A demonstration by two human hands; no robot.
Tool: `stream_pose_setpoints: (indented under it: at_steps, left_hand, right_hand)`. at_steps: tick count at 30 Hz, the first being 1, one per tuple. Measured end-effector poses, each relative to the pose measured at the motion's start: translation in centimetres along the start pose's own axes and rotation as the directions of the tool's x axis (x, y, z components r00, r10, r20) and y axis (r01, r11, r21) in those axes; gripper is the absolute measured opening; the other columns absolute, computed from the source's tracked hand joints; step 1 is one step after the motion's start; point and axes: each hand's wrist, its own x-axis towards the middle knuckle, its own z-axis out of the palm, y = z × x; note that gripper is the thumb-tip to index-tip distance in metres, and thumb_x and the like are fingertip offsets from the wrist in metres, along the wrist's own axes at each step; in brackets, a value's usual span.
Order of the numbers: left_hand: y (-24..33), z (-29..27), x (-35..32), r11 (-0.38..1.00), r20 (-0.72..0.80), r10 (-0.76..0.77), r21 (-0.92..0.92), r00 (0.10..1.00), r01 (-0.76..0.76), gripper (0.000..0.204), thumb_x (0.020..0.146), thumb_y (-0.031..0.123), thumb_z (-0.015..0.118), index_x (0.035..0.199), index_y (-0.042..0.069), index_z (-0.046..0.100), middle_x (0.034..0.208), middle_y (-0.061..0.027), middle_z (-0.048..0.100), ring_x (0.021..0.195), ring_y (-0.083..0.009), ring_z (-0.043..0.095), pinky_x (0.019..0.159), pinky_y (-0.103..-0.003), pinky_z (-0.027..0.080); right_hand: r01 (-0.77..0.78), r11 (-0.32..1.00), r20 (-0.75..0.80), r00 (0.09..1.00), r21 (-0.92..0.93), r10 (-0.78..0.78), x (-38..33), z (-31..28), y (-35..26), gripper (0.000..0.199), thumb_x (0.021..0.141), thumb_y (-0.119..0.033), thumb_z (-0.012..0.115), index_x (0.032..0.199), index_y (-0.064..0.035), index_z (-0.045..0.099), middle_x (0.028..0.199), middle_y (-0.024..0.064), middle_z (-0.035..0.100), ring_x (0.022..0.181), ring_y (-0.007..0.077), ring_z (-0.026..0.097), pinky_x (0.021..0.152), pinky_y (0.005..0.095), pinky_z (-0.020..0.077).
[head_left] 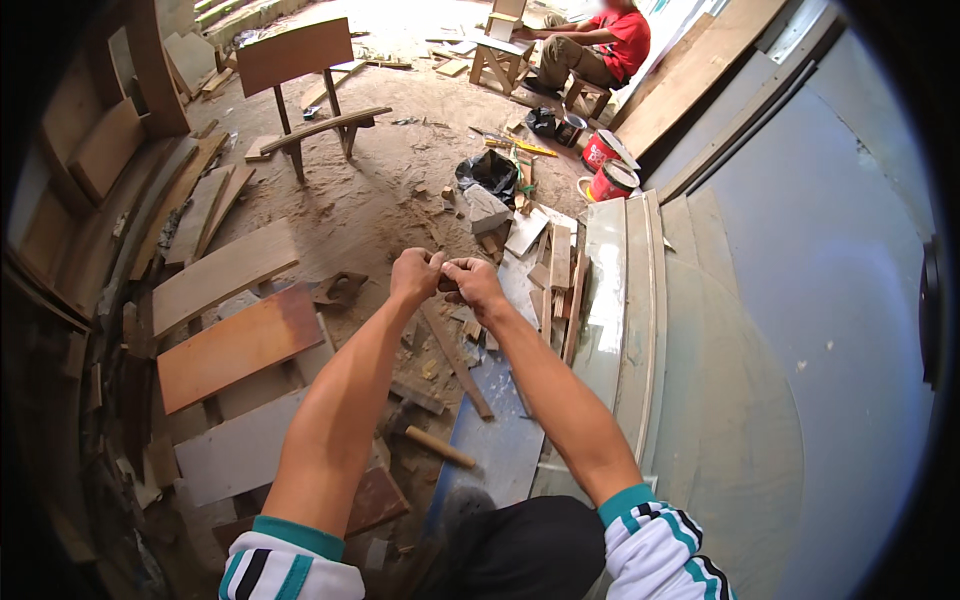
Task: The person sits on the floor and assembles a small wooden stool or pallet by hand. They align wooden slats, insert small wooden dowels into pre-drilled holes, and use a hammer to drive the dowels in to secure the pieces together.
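Both my arms stretch forward, and the hands meet above the dusty ground. My left hand (pixel 414 276) is closed, its fingertips against those of the right. The fingers of my right hand (pixel 474 284) are curled in a pinch. Whatever lies between them is too small or hidden to make out. Below the hands a narrow wood strip (pixel 457 365) lies slanting. A hammer with a wooden handle (pixel 440 446) rests nearer to me, beside a blue board (pixel 490 410). Left of my hands lie an orange-brown board (pixel 240 347) and a pale wooden board (pixel 225 275).
Glass sheets (pixel 605 290) run along the right. Wood offcuts (pixel 560 270) and a grey block (pixel 486 210) lie beyond my hands. Red paint cans (pixel 613 180) stand farther back, near a seated person (pixel 600 50) in red. A board on legs (pixel 297 58) stands far left.
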Motion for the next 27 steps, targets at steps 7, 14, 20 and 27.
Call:
stream_pose_setpoints:
  at_steps: [7,14,20,27]
  left_hand:
    - [2.3,-5.6,-8.1,0.979,-0.013,0.174,-0.103,0.985,-0.175,0.053,0.096,0.051,0.055,0.085,0.002,0.073,0.081,-0.0219,0.07,0.078,-0.0384,0.069,0.071,-0.046,0.052]
    - [1.9,-14.9,-17.9,0.931,0.066,0.289,-0.251,0.955,-0.264,0.033,0.093,0.033,0.067,0.102,0.002,0.074,0.082,-0.0117,0.075,0.07,-0.0207,0.071,0.065,-0.036,0.055]
    - [0.0,-26.4,-26.0,0.928,0.189,0.286,-0.297,0.939,-0.223,0.028,0.1,0.025,0.062,0.106,-0.001,0.07,0.088,-0.0062,0.073,0.064,-0.0114,0.064,0.054,-0.025,0.051]
    - [-3.3,-33.5,-32.6,0.932,0.172,0.287,-0.279,0.942,-0.233,0.027,0.097,0.025,0.066,0.099,-0.002,0.07,0.082,-0.0061,0.072,0.062,-0.0097,0.063,0.054,-0.026,0.049]
  right_hand:
    - [0.07,0.994,-0.031,0.997,-0.084,-0.073,-11.5,4.7,-4.9,0.018,0.1,-0.018,0.059,0.102,-0.0005,0.065,0.089,0.0079,0.071,0.073,0.0169,0.069,0.058,0.0299,0.0546]
    - [0.177,0.919,0.043,0.984,-0.352,-0.173,-20.0,11.1,-7.0,0.02,0.095,-0.021,0.068,0.098,-0.0009,0.068,0.081,0.005,0.069,0.067,0.0113,0.064,0.057,0.0252,0.0518]
    - [0.278,0.809,0.28,0.949,-0.517,-0.147,-27.2,19.2,-10.0,0.021,0.091,-0.016,0.074,0.103,0.0008,0.071,0.087,0.0053,0.072,0.07,0.0099,0.064,0.06,0.0248,0.0533]
    - [0.368,0.717,0.435,0.895,-0.591,-0.101,-30.9,25.6,-9.9,0.021,0.088,-0.008,0.074,0.106,0.0019,0.072,0.089,0.0093,0.073,0.074,0.0144,0.068,0.065,0.0279,0.0578]
